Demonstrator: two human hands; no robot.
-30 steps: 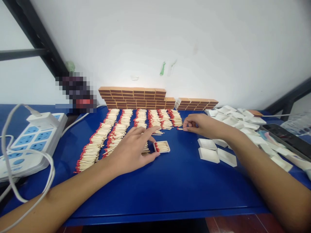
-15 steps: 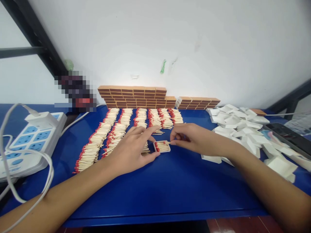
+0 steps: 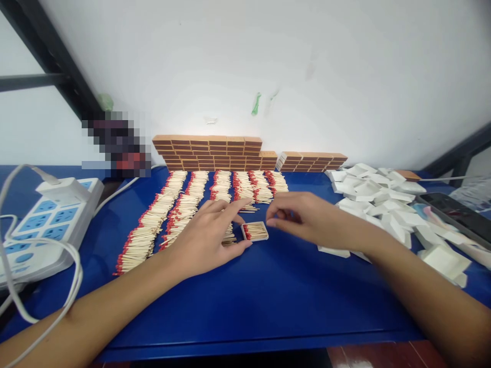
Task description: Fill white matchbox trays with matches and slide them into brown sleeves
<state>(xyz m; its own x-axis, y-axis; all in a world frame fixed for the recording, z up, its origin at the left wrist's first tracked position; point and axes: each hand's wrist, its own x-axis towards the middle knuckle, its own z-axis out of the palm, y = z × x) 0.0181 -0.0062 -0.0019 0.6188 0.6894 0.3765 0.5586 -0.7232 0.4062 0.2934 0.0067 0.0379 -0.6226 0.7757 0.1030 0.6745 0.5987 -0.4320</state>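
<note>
left hand: bare, slim-fingered | right hand: bare | forearms (slender, both tapering): uncovered as far as the view reaches

No word, number or brand legible in the head view. Long white plastic power strip with blue socket panels: faint marks by the round blue button, too small to read. Tall stack of flat orange-topped, brown-sided cardboard boxes: any print on them too fine to make out; same for the lower stack of like boxes. Dark item at left pixelated; any lettering there hidden.
</note>
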